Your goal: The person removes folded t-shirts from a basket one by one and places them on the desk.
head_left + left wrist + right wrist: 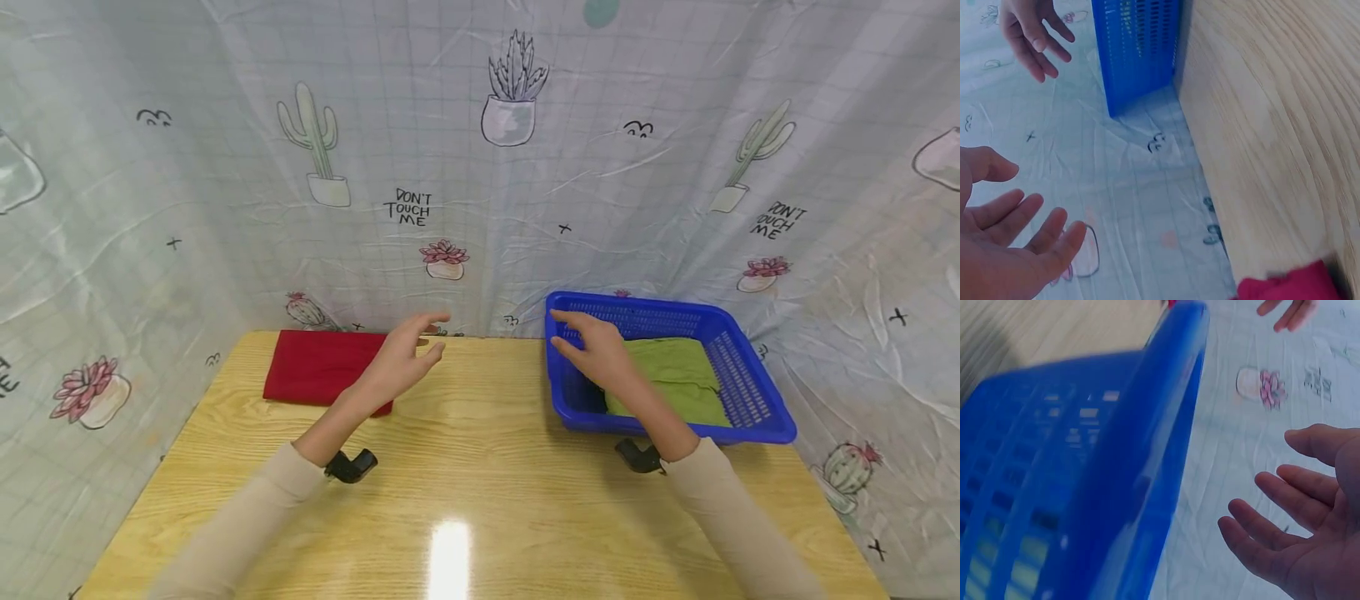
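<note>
My left hand [402,358] hovers at the right end of a folded red cloth [318,367] on the table, its fingers loosely bent with nothing between them. The left wrist view shows that hand [1016,244] with the fingers spread, and a corner of the red cloth [1294,284]. Over the left side of a blue plastic basket [757,392] hangs my right hand [596,350], holding nothing. A folded green cloth [671,375] lies in the basket, partly hidden by my right forearm. In the right wrist view the right hand's fingers [1272,544] are apart from the basket's rim [1141,456].
A light wooden table [480,442] carries the basket at right and the red cloth at left. Behind and beside it hangs a pale curtain [450,167] printed with cactus drawings. A black strap piece [351,467] shows under the left wrist, another [637,456] under the right.
</note>
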`<state>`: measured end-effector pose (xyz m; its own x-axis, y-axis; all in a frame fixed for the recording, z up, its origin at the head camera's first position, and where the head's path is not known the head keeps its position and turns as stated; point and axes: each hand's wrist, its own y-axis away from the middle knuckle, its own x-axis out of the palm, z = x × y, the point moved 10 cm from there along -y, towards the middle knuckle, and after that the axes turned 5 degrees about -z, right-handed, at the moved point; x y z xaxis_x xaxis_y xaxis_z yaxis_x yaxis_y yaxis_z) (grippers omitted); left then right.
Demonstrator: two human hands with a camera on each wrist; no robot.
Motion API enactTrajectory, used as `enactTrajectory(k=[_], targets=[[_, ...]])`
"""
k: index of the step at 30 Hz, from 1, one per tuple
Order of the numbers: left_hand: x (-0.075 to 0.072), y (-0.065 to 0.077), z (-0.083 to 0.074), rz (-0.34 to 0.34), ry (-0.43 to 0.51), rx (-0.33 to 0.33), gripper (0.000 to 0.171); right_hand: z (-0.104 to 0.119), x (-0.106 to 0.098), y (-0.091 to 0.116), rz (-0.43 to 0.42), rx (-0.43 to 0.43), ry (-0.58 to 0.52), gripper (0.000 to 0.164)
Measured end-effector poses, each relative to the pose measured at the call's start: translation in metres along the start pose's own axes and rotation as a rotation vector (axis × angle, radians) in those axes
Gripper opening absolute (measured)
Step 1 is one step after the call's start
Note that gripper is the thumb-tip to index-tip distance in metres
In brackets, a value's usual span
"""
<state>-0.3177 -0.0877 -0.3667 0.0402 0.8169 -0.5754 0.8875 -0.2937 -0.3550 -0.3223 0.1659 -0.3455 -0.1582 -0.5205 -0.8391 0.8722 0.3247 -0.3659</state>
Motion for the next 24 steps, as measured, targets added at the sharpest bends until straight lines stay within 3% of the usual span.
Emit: enactTrajectory(k=[11, 18, 24], targets=[[0.036, -0.019, -0.032, 0.033, 0.106, 0.082, 0.045, -0.036, -0.050, 0.019, -0.029, 0.039, 0.103, 0.045], [0.071, -0.028, -0.059, 0.066, 0.212, 0.117, 0.046, -0.065, -0.070, 0.035, 0.078, 0.165, 0.096, 0.052], [0.102, -0.041, -0.088, 0.127, 0.262, 0.115, 0.046, -0.091, -0.080, 0.041, 0.126, 0.209, 0.100, 0.055]])
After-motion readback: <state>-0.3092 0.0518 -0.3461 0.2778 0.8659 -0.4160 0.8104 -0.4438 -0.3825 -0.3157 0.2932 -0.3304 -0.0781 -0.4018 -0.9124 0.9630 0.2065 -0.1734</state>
